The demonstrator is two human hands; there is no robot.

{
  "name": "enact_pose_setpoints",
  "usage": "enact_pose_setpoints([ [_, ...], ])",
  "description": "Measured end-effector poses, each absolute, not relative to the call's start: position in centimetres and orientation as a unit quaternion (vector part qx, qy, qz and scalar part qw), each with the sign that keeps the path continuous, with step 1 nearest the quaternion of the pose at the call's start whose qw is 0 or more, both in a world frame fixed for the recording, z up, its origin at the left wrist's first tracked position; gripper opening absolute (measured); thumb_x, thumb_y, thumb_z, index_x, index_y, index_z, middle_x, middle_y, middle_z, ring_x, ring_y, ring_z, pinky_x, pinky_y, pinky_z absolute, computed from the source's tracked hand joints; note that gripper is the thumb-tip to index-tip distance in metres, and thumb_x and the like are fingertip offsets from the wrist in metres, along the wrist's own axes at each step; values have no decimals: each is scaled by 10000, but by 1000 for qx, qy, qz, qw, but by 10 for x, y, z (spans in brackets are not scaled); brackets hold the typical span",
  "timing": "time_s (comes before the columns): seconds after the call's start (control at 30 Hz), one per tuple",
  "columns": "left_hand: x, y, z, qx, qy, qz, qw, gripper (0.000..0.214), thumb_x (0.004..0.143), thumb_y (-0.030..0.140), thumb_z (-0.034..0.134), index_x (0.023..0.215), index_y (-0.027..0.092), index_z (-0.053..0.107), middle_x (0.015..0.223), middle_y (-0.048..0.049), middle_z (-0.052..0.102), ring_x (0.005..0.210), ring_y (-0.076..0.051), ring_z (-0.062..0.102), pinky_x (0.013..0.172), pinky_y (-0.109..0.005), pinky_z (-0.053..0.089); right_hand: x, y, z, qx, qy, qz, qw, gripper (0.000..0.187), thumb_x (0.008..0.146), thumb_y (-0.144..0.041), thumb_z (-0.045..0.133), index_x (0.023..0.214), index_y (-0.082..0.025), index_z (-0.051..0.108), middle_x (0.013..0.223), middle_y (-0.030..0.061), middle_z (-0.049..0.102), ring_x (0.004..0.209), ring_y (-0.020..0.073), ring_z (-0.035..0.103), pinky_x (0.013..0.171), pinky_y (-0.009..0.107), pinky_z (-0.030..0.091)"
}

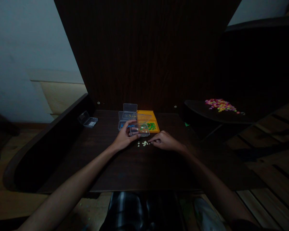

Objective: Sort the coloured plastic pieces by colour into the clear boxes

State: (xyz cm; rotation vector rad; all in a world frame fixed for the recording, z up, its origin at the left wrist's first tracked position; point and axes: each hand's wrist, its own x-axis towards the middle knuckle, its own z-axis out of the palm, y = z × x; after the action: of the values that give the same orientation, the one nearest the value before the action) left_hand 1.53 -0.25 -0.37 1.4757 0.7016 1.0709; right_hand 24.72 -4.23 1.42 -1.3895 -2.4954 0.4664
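My left hand [125, 136] grips the left side of a clear plastic box [144, 131], thumb along the front and fingers behind. A few pale bits show inside the box. My right hand [164, 140] is closed, its fingertips pressed together at the right edge of a small pile of pale pieces [144, 143] on the dark table. Whether a piece is pinched there is too small to tell. Behind the box lies a yellow tray [145, 113] with green pieces [152, 126] in it. Left of the tray, open clear boxes [130, 107] hold blue and yellowish bits, partly hidden by my left hand.
A small open clear case [88, 122] stands at the table's left, near a raised side panel [45, 138]. On a dark curved surface [197, 110] at the right lies a heap of pink, yellow and orange beads [221, 105]. A tall dark panel [149, 57] rises behind the table.
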Motion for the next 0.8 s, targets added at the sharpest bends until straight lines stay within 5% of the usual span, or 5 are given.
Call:
enact_pose_setpoints([
  [0.8, 15, -3, -2, 624, 298, 458, 559, 634, 641, 242, 782, 1190, 229, 465, 1125, -53, 559, 978, -179, 602, 921, -434, 532, 250, -41, 15, -511, -840, 148, 102, 286, 840, -238, 578, 1066, -188, 746, 700, 31, 722, 519, 101, 530, 574, 213, 367],
])
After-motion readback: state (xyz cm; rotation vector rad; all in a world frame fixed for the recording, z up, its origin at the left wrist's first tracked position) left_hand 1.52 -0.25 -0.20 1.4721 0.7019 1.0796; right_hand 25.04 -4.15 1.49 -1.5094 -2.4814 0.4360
